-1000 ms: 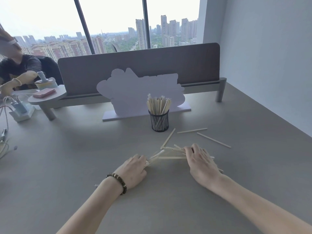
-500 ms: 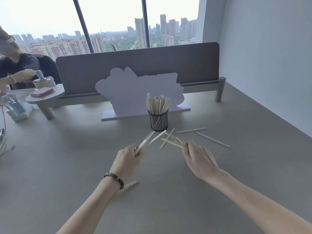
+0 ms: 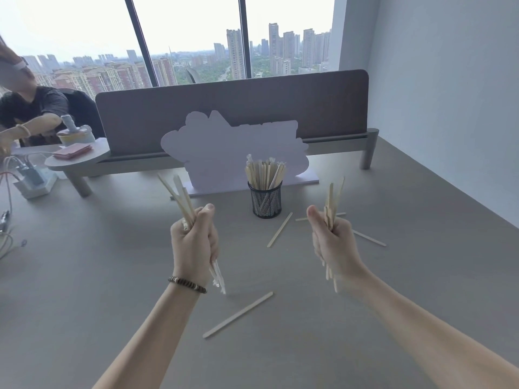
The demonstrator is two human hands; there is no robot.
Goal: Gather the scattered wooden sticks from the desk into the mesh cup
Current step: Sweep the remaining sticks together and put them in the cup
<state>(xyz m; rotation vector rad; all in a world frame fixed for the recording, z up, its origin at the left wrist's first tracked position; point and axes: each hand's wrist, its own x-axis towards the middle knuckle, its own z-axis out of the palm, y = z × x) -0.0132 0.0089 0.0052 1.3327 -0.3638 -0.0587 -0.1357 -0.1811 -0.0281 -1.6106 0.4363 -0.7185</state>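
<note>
The black mesh cup (image 3: 267, 202) stands upright at the desk's middle, with several wooden sticks (image 3: 265, 172) poking out of its top. My left hand (image 3: 193, 244) is fisted around a bundle of sticks (image 3: 178, 196), held upright above the desk, left of the cup. My right hand (image 3: 331, 240) grips a second bundle (image 3: 332, 200) upright, right of the cup. Loose sticks lie flat on the desk: one (image 3: 279, 230) in front of the cup, one (image 3: 238, 315) near me between my arms, one (image 3: 369, 238) beyond my right hand, and another (image 3: 302, 219) partly hidden behind it.
A white cloud-shaped cutout board (image 3: 233, 153) stands right behind the cup, before a grey desk divider (image 3: 233, 108). At the far left sit a person (image 3: 31, 110), a round shelf (image 3: 77, 158) with a pink item, and a white box with cables (image 3: 31, 182). A wall (image 3: 449, 94) bounds the right.
Both hands rose from the desk, each lifting a bundle of sticks from the pile and turning it upright. One stick now lies on the desk near me.
</note>
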